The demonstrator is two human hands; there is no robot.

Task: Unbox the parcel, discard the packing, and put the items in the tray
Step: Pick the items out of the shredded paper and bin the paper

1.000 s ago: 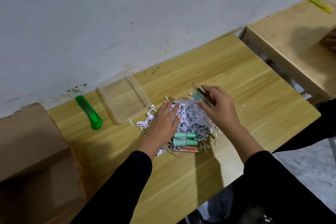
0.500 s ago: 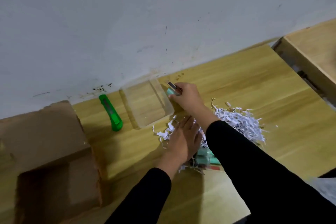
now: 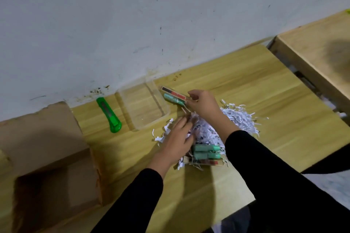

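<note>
Head view: right hand pinches the near end of a small bundle, a teal tube and a flat card with red and dark stripes, held just beside the right rim of the clear plastic tray, whether over the rim or outside it I cannot tell. Left hand lies flat with fingers spread, gripping nothing, pressed on the near-left edge of the shredded white paper heaped on the wooden table. Just right of that hand, two more teal tubes and another striped card lie half tangled in the shreds, with the right sleeve crossing over the pile. A green box cutter lies left of the tray, apart from it. Farther left stands the open cardboard box. A second wooden table sits at the far right.
</note>
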